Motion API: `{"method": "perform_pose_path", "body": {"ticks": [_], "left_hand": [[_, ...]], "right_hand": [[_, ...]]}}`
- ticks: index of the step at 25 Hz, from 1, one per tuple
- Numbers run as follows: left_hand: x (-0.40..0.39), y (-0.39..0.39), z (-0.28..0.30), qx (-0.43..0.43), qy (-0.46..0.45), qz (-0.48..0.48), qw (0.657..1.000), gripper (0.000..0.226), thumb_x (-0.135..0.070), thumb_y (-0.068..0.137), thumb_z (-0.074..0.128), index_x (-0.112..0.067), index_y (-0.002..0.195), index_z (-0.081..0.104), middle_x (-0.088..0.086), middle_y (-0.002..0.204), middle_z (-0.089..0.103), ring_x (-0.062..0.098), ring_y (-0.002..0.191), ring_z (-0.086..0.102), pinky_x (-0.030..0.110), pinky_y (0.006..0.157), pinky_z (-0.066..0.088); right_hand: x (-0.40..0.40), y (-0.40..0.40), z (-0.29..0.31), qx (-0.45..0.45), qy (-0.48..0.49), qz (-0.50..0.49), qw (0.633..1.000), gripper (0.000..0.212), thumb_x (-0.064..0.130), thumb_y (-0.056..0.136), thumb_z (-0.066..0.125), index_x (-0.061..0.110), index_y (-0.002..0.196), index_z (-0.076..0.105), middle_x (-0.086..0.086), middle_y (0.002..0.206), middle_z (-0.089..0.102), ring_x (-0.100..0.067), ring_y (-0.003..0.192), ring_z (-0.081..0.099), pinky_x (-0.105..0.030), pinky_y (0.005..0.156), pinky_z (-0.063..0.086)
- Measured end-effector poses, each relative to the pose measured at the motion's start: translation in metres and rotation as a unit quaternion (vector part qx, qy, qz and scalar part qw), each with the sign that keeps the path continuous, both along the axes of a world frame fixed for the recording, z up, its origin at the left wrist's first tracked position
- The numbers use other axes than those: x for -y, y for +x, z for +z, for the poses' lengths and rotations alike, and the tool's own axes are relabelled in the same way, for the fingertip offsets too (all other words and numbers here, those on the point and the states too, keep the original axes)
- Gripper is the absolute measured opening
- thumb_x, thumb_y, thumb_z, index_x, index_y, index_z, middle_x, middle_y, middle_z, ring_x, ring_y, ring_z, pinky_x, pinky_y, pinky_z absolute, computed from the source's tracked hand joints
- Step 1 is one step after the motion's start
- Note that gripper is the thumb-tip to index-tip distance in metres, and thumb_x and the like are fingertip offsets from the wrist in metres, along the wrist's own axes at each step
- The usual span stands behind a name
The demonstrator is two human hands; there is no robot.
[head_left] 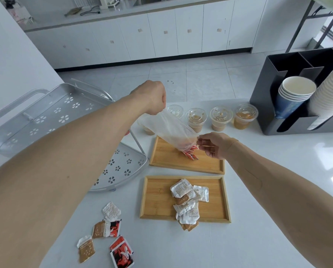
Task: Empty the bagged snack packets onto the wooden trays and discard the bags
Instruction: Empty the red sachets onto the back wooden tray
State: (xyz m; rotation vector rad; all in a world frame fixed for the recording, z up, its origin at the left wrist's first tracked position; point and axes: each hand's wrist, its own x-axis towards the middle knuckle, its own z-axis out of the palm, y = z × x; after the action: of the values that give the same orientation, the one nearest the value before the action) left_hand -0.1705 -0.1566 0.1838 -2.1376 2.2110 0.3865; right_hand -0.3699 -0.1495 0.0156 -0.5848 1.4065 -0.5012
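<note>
A silver perforated rack (51, 115) stands at the far left of the white surface (278, 190), with loose snack packets (107, 229) lying just in front of it. The left hand (154, 97), raised, pinches the upper end of a clear plastic bag (167, 128). The bag slants down to the far wooden tray (173, 157), where red packets (190, 151) spill from its mouth (a few already touch the wood). The near wooden tray (158, 198) holds a pile of white packets (189, 200). The right hand (214, 144) pinches the bag's lower edge. Lidded drink cups (220, 117) stand beyond.
</note>
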Motion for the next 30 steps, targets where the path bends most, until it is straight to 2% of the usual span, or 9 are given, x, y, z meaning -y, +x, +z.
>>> {"method": "perform_pose_path", "body": {"ticks": [5,10,16,19,22,25,27,29,30], "left_hand": [[-0.008,0.004,0.008,0.001,-0.015,-0.008,1.000,0.025,0.002,0.084,0.056,-0.019,0.076,0.066,-0.007,0.068,0.056,0.029,0.089,0.070,0.044,0.085,0.059],[-0.015,0.007,0.021,0.002,-0.022,-0.003,1.000,0.031,0.003,0.082,0.056,-0.023,0.066,0.062,-0.005,0.069,0.058,0.029,0.086,0.071,0.044,0.083,0.060],[-0.036,0.012,0.031,-0.018,-0.043,0.011,0.999,0.031,0.001,0.084,0.056,-0.024,0.066,0.061,-0.006,0.070,0.058,0.028,0.086,0.070,0.044,0.084,0.060],[-0.061,0.021,0.026,-0.062,-0.049,0.038,0.996,0.032,-0.001,0.085,0.054,-0.026,0.067,0.059,0.001,0.084,0.068,0.029,0.089,0.070,0.043,0.083,0.060],[-0.095,0.031,0.013,-0.114,-0.051,0.085,0.989,0.033,-0.002,0.085,0.053,-0.028,0.065,0.058,0.008,0.093,0.070,0.033,0.089,0.070,0.047,0.080,0.061],[-0.135,0.041,0.000,-0.155,-0.056,0.116,0.979,0.031,-0.005,0.085,0.054,-0.029,0.065,0.057,0.001,0.083,0.065,0.030,0.087,0.068,0.045,0.083,0.060],[-0.161,0.049,-0.010,-0.186,-0.049,0.132,0.973,0.029,-0.006,0.087,0.056,-0.028,0.068,0.057,0.004,0.086,0.066,0.029,0.080,0.065,0.042,0.081,0.060],[-0.185,0.061,-0.020,-0.230,-0.037,0.157,0.960,0.025,-0.006,0.088,0.058,-0.024,0.071,0.059,0.007,0.089,0.065,0.028,0.078,0.063,0.040,0.077,0.058],[-0.197,0.068,-0.026,-0.253,-0.031,0.170,0.952,0.022,-0.005,0.089,0.059,-0.021,0.074,0.060,0.007,0.089,0.063,0.027,0.077,0.061,0.038,0.074,0.056]], "right_hand": [[-0.002,-0.002,0.012,-0.003,-0.012,0.006,1.000,0.017,0.016,0.094,0.057,0.014,0.079,0.063,0.000,0.075,0.066,-0.012,0.064,0.060,-0.023,0.053,0.038],[-0.009,-0.003,0.025,0.004,-0.027,-0.001,1.000,0.016,0.016,0.094,0.057,0.013,0.080,0.063,0.000,0.075,0.066,-0.013,0.065,0.060,-0.023,0.053,0.039],[-0.021,-0.006,0.043,0.004,-0.043,-0.006,0.999,0.015,0.019,0.094,0.057,0.014,0.081,0.062,0.001,0.076,0.064,-0.013,0.065,0.058,-0.023,0.053,0.037],[-0.036,-0.009,0.054,0.009,-0.066,0.000,0.998,0.011,0.024,0.089,0.065,0.014,0.090,0.062,0.000,0.083,0.061,-0.015,0.071,0.055,-0.024,0.056,0.038],[-0.059,-0.015,0.064,0.005,-0.109,0.028,0.994,0.016,0.019,0.082,0.074,0.016,0.093,0.063,0.000,0.093,0.061,-0.016,0.077,0.055,-0.025,0.057,0.038],[-0.091,-0.017,0.071,-0.037,-0.195,0.051,0.979,0.018,0.020,0.081,0.077,0.015,0.080,0.060,-0.002,0.086,0.060,-0.015,0.072,0.052,-0.025,0.056,0.036],[-0.115,-0.015,0.078,-0.086,-0.270,0.052,0.958,0.021,0.024,0.081,0.077,0.013,0.076,0.059,-0.004,0.080,0.056,-0.016,0.071,0.047,-0.026,0.056,0.033],[-0.140,-0.012,0.081,-0.093,-0.316,0.055,0.943,0.021,0.026,0.080,0.078,0.009,0.082,0.066,-0.003,0.078,0.061,-0.015,0.075,0.050,-0.027,0.066,0.039],[-0.151,-0.010,0.081,-0.089,-0.317,0.067,0.942,0.021,0.027,0.079,0.079,0.009,0.084,0.069,-0.004,0.084,0.067,-0.013,0.078,0.055,-0.030,0.075,0.044]]}}
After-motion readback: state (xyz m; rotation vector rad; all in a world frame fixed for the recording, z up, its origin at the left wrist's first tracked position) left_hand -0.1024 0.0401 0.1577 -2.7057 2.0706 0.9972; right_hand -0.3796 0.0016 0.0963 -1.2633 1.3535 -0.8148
